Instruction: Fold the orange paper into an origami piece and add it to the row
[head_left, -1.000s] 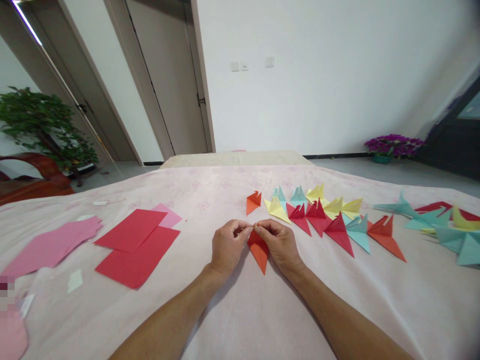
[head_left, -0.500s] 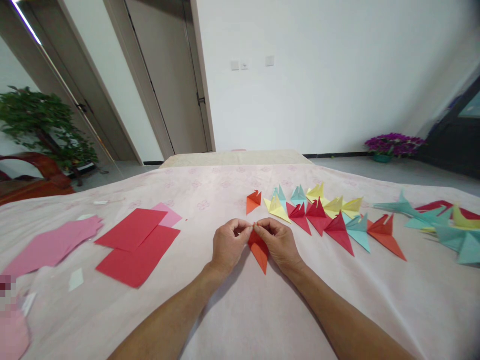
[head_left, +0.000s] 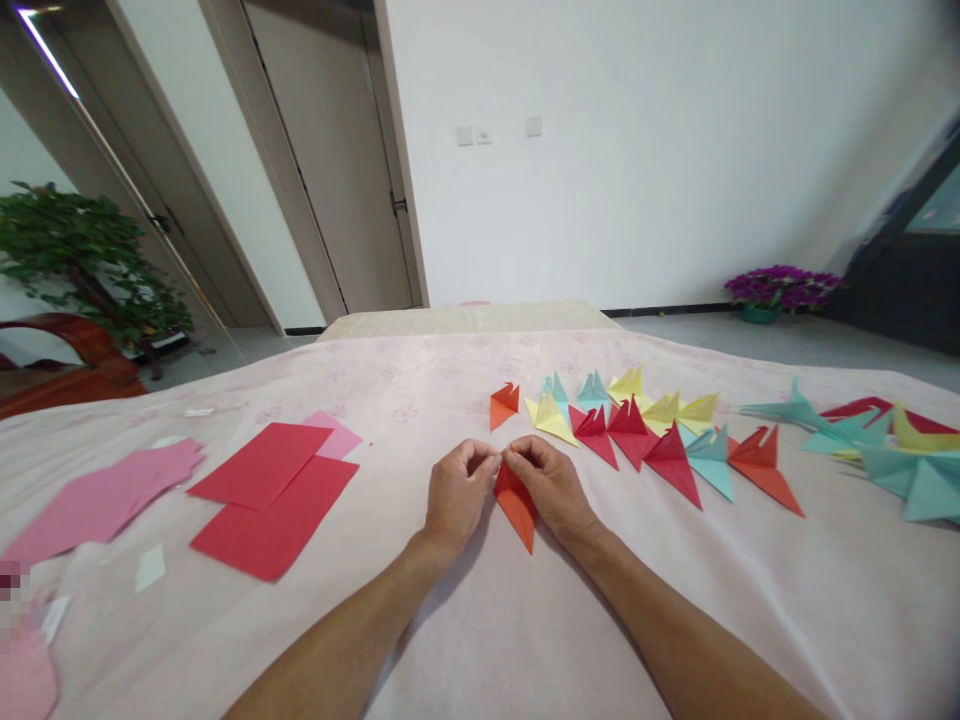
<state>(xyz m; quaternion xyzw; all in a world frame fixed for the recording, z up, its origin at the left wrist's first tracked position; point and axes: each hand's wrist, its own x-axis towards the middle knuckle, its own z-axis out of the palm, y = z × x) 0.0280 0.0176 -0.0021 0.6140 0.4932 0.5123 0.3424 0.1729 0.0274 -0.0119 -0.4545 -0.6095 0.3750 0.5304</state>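
An orange paper crane [head_left: 516,503], folded flat with a point toward me, is between my hands at the middle of the table. My left hand [head_left: 459,492] pinches its far tip with thumb and forefinger. From the other side my right hand [head_left: 553,487] pinches the same end, and its fingers cover part of the paper. The exact fold under the fingertips is hidden. Just beyond my hands stands another small orange paper crane [head_left: 504,405]. Right of it are several folded cranes, among them a red crane [head_left: 673,466] and an orange crane [head_left: 768,468].
Red paper sheets [head_left: 277,520] and pink paper sheets [head_left: 105,502] lie at the left on the pink tablecloth [head_left: 465,650]. More blue-green cranes [head_left: 919,480] are grouped at the far right. A white scrap [head_left: 151,567] lies near the left edge.
Both hands keep their pinch on the orange crane, with the fingertips shifting very slightly. The whole view has moved a little; the other papers stay where they were.
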